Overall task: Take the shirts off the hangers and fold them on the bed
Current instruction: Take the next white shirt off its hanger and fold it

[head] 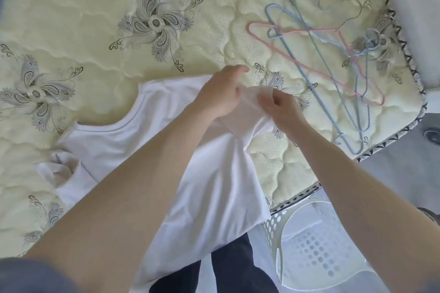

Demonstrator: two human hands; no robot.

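A white shirt (119, 140) lies spread on the cream quilted mattress (95, 31), its neckline toward the left and its lower part hanging over the near edge. My left hand (219, 93) and my right hand (281, 104) meet over the shirt's right sleeve, both pinching the sleeve fabric and lifting it slightly off the bed. The left sleeve (59, 169) lies crumpled at the left. Several bare wire hangers, blue and pink (333, 59), lie in a loose pile on the mattress to the right of my hands.
A white perforated plastic laundry basket (309, 245) stands on the floor at the mattress's near right corner. The mattress's piped edge (404, 54) runs down the right side. Dark trouser legs (233, 266) show below the shirt.
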